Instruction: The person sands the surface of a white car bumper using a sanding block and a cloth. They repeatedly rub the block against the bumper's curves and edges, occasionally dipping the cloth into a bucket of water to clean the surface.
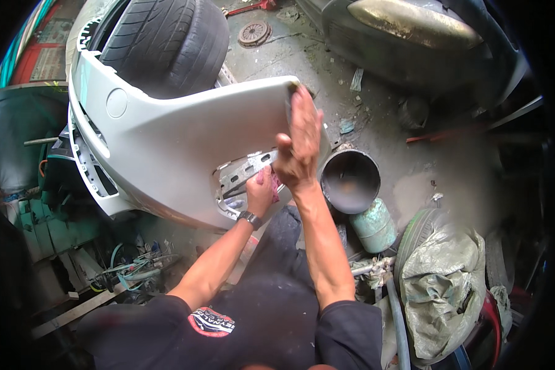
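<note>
From where I stand, the big white car bumper (172, 139) spreads across in front of the person, near their legs. Dark tyre (197, 43) rubber bulges just beyond its far edge. A dark round container (351, 165) stands open on the right, beside a smaller greenish cylinder (375, 227). The right hand (301, 139) is held flat, fingers stretched out, over the bumper's right end; I can't tell whether it touches. The left hand (260, 194), at the bumper's cutout, curls closed around a reddish cloth (275, 185).
</note>
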Tool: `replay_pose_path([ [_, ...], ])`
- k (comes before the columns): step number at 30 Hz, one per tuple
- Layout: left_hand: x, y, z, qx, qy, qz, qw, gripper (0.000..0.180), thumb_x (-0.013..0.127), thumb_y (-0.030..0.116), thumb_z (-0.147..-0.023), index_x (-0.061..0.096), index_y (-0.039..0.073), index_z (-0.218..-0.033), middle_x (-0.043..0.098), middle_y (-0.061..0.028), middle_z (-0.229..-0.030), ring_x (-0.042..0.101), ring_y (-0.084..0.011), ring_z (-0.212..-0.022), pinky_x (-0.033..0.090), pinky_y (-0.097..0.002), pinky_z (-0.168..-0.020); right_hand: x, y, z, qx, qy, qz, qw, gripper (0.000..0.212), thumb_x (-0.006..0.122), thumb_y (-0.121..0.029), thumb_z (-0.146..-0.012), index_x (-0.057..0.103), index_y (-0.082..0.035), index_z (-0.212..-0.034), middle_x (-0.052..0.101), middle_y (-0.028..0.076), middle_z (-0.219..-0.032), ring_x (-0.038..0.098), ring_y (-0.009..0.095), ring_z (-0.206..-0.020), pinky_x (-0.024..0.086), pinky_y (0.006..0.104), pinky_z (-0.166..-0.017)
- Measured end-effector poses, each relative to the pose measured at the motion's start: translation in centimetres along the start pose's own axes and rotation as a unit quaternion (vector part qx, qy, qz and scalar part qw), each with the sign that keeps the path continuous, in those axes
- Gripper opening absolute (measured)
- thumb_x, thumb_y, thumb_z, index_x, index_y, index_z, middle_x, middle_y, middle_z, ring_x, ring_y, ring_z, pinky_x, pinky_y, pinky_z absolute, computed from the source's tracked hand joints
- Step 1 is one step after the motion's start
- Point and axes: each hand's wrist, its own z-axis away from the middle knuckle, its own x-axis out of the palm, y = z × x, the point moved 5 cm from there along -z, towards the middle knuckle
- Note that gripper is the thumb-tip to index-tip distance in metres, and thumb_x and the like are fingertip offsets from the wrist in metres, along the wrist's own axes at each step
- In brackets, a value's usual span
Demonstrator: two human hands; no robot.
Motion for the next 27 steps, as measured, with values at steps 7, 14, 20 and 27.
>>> replay_pose_path([
  [7,0.2,0.7,0.4,-0.018,-0.002,-0.043,0.999,0.052,0.058,0.036,-0.104,0.060,-0.003,-0.070,0.052,-0.0016,-0.056,0.047,-0.0084,-0.056,0.042,-0.0335,-0.052,0.5,0.2,0.5,0.003,0.033,0.029,0.999,0.064,0.033,-0.042,-0.108,0.031,-0.001,-0.157,0.027,0.023,-0.163,0.024,0.038,-0.153,0.013,0.0564,-0.123],
  [14,0.6,3.8,1.3,-0.018,0.006,-0.050,0.999,0.050,0.057,0.033,-0.105,0.060,-0.003,-0.071,0.054,-0.0008,-0.056,0.049,-0.0075,-0.056,0.043,-0.0321,-0.051,0.4,2.1,4.2,-0.007,-0.027,0.093,0.995,0.073,0.031,-0.051,-0.107,0.028,0.002,-0.157,0.028,0.024,-0.163,0.025,0.040,-0.152,0.013,0.0551,-0.123],
  [20,-0.3,-1.0,0.5,-0.011,-0.010,-0.044,0.999,0.050,0.058,0.033,-0.104,0.057,-0.003,-0.069,0.049,-0.0003,-0.057,0.042,-0.0083,-0.057,0.039,-0.0343,-0.051,1.6,-1.2,-2.7,-0.074,0.002,0.020,0.997,0.073,0.032,-0.049,-0.107,0.032,0.007,-0.153,0.035,0.027,-0.158,0.030,0.041,-0.150,0.013,0.0528,-0.124],
  [27,0.0,-1.3,0.0,-0.023,-0.008,0.013,1.000,0.050,0.059,0.034,-0.104,0.057,-0.002,-0.069,0.049,-0.0001,-0.057,0.043,-0.0083,-0.057,0.039,-0.0349,-0.052,1.1,-0.6,-1.0,-0.067,0.016,-0.002,0.998,0.073,0.031,-0.050,-0.107,0.032,0.008,-0.153,0.035,0.030,-0.157,0.031,0.044,-0.148,0.018,0.0541,-0.123],
])
